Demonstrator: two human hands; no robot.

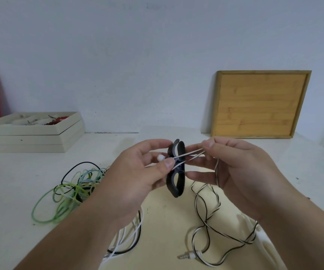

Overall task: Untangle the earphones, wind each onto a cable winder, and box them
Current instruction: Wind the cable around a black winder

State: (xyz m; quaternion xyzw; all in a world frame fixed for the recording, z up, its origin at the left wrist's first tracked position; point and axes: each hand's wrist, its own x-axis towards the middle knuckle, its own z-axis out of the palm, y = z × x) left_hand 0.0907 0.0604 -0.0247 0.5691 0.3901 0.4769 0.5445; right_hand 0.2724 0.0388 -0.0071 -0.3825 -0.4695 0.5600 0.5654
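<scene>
no readable text, labels or numbers anywhere

Black figure-eight cable winder (175,173), upright on end, gripped at its narrow waist by left hand (137,172). White-and-black striped earphone cable (189,154) drawn twice across that waist, pinched taut by right hand (239,170). White earbud (160,158) beside left thumb. Remainder trailing below in loose loops, plug (184,256) lying flat, nearest. Green, pale-blue and black earphone tangle (73,189) at left. Cream stacked box (30,133) far left, open-topped.
</scene>
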